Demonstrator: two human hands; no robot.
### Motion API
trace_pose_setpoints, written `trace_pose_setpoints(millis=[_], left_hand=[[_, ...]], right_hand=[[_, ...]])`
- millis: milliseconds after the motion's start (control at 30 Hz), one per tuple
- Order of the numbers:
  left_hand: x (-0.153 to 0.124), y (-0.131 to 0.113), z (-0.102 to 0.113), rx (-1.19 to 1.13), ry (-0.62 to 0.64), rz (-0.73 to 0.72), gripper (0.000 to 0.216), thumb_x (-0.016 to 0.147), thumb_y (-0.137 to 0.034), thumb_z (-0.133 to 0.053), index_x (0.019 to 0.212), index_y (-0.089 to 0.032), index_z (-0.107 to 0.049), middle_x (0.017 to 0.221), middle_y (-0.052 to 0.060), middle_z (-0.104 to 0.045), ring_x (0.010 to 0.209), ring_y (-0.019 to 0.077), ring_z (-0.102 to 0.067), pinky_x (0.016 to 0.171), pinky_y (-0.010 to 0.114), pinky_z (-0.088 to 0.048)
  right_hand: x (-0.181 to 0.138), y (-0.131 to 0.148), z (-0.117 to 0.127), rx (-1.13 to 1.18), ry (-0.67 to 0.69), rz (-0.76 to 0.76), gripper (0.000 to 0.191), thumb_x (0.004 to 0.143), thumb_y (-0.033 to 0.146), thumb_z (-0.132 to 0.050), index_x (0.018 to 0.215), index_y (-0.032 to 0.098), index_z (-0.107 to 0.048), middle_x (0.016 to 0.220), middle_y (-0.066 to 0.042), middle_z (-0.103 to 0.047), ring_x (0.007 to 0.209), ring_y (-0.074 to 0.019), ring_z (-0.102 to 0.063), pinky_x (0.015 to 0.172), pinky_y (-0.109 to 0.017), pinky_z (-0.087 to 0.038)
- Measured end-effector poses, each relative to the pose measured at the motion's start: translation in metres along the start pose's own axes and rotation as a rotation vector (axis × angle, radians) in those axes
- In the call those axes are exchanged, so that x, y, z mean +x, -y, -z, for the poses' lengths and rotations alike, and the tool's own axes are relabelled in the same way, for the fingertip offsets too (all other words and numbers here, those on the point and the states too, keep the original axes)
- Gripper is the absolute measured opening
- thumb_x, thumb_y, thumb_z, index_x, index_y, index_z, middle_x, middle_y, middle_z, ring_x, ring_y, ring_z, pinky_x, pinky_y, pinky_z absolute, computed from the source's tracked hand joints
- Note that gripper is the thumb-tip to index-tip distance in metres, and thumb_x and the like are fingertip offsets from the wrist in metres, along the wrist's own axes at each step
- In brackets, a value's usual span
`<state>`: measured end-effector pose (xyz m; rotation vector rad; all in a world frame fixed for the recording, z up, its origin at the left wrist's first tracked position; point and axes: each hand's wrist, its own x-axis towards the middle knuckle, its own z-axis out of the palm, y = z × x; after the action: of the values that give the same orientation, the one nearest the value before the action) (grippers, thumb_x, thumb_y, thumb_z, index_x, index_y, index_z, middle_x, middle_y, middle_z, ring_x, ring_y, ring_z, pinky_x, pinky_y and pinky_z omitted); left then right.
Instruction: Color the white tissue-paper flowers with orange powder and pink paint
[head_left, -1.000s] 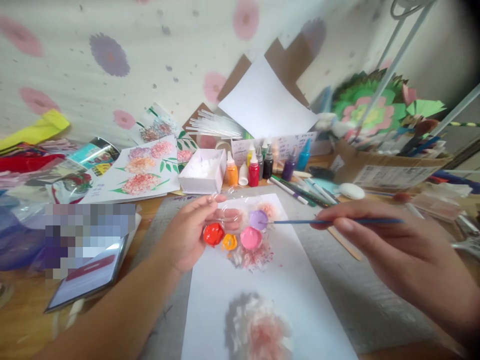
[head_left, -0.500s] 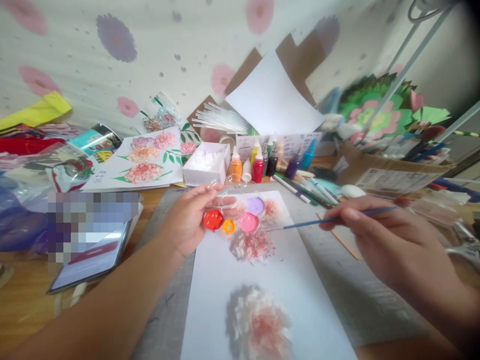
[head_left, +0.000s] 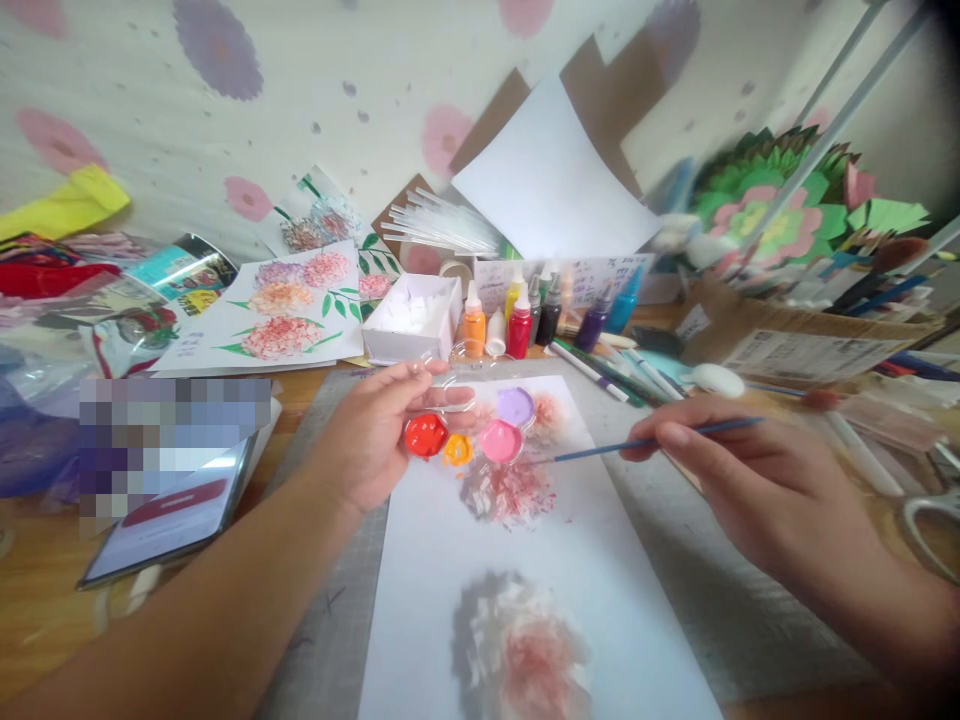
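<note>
My left hand (head_left: 382, 430) grips a clear paint palette (head_left: 452, 398) by its edge, holding it over the far part of a white sheet (head_left: 439, 600). Red, orange, pink and lilac paint fill some of its wells. Between the fingers of my right hand (head_left: 750, 480) is a thin blue paintbrush (head_left: 600, 448). Its tip is just beside the pink well, above a reddish painted flower (head_left: 517, 490); whether it touches anything I cannot tell. Nearer to me on the paper is a ruffled white and red blossom (head_left: 536, 650), blurred. Part of the far flower is hidden behind the palette.
Behind the paper stand several paint bottles (head_left: 519, 325) and a white box (head_left: 412, 325). Markers (head_left: 592, 370) lie to their right. A phone (head_left: 172, 510) leans at the left, near flower pictures (head_left: 292, 310). A cardboard box (head_left: 817, 335) of tools is at the right.
The brush tip has shifted slightly left, toward the flower below the pink well. My left hand keeps the palette in nearly the same place. The whole view has turned a little.
</note>
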<state>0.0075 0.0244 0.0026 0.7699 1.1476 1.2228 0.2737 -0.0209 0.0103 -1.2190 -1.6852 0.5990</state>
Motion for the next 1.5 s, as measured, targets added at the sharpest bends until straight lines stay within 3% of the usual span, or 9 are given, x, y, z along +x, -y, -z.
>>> trace_pose_setpoints(millis=[300, 433, 667, 933, 1133, 1300, 1500], left_hand=[[-0.001, -0.002, -0.002, 0.001, -0.006, 0.007, 0.017, 0.086, -0.017, -0.059, 0.1, -0.011, -0.066, 0.082, 0.018, -0.077, 0.068, 0.0304, -0.076, 0.064, 0.037, -0.059], [-0.003, -0.002, -0.004, -0.021, -0.001, 0.005, 0.013, 0.087, -0.016, -0.058, 0.096, -0.011, -0.065, 0.082, 0.017, -0.077, 0.069, 0.0301, -0.076, 0.066, 0.037, -0.06], [-0.009, -0.002, -0.007, -0.077, 0.048, 0.055, 0.012, 0.089, -0.013, -0.055, 0.096, -0.009, -0.064, 0.08, 0.021, -0.076, 0.074, 0.03, -0.077, 0.071, 0.036, -0.06], [-0.019, 0.004, -0.014, -0.134, 0.116, 0.094, 0.011, 0.086, -0.012, -0.058, 0.096, -0.011, -0.064, 0.08, 0.018, -0.076, 0.068, 0.0264, -0.076, 0.065, 0.032, -0.058], [-0.049, 0.004, -0.012, -0.113, 0.068, 0.109, 0.014, 0.086, -0.015, -0.058, 0.099, -0.011, -0.062, 0.081, 0.017, -0.076, 0.065, 0.0267, -0.075, 0.06, 0.032, -0.057], [-0.087, 0.005, -0.008, -0.103, 0.017, 0.129, 0.012, 0.089, -0.013, -0.053, 0.097, -0.01, -0.061, 0.079, 0.019, -0.076, 0.063, 0.0253, -0.075, 0.061, 0.03, -0.056], [-0.115, 0.006, -0.004, -0.111, -0.055, 0.11, 0.014, 0.09, -0.012, -0.054, 0.098, -0.008, -0.064, 0.079, 0.019, -0.075, 0.066, 0.0264, -0.075, 0.06, 0.032, -0.058]], right_hand=[[-0.004, 0.0, 0.003, 0.021, -0.064, -0.046, 0.02, 0.081, 0.04, -0.069, 0.069, 0.025, -0.074, 0.064, -0.001, -0.073, 0.059, -0.0156, -0.068, 0.056, -0.025, -0.057], [-0.008, 0.001, 0.009, 0.212, -0.185, -0.118, 0.012, 0.081, 0.036, -0.072, 0.075, 0.027, -0.077, 0.073, -0.002, -0.075, 0.071, -0.0146, -0.069, 0.066, -0.022, -0.055], [-0.018, 0.019, 0.013, 0.415, -0.288, -0.086, 0.007, 0.08, 0.027, -0.074, 0.083, 0.031, -0.078, 0.083, -0.001, -0.074, 0.076, -0.0143, -0.071, 0.075, -0.024, -0.058], [-0.017, 0.029, 0.014, 0.467, -0.283, -0.155, 0.014, 0.07, 0.038, -0.083, 0.077, 0.027, -0.078, 0.077, -0.001, -0.074, 0.071, -0.0125, -0.071, 0.065, -0.019, -0.056], [-0.018, 0.029, 0.017, 0.62, -0.4, -0.175, 0.023, 0.068, 0.046, -0.082, 0.071, 0.026, -0.071, 0.068, 0.003, -0.07, 0.062, -0.009, -0.065, 0.063, -0.019, -0.054], [-0.022, 0.035, 0.018, 0.666, -0.357, -0.183, 0.025, 0.068, 0.043, -0.082, 0.066, 0.022, -0.068, 0.067, 0.002, -0.067, 0.057, -0.0093, -0.062, 0.056, -0.021, -0.05], [-0.03, 0.043, 0.019, 0.631, -0.329, -0.184, 0.021, 0.077, 0.038, -0.073, 0.067, 0.021, -0.066, 0.061, 0.001, -0.064, 0.055, -0.0107, -0.06, 0.055, -0.024, -0.047]])
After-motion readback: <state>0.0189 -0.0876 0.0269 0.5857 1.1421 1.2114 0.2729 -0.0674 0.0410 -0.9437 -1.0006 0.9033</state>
